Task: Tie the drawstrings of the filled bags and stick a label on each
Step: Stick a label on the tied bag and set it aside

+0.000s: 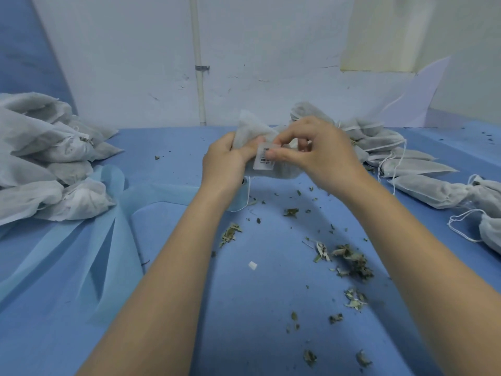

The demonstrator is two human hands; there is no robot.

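- The only print is on a small white label (264,158), held against the white bag (250,130) between the left hand (226,161) and the right hand (311,150).
- On the label, a black barcode shows, partly covered by fingertips.
- Lines of fine print beside the barcode are too blurred to read.

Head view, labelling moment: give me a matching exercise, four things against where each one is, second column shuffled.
Things:
1. barcode label
2. bag being labelled
3. big heap of filled bags
4. loose dried leaf bits

Places:
A. scattered on the blue cloth under the right forearm
B. left edge of the table
C. pinched by the right hand against the held bag
D. gripped in the left hand, off the table

Pairs: 1-C, 2-D, 3-B, 4-A
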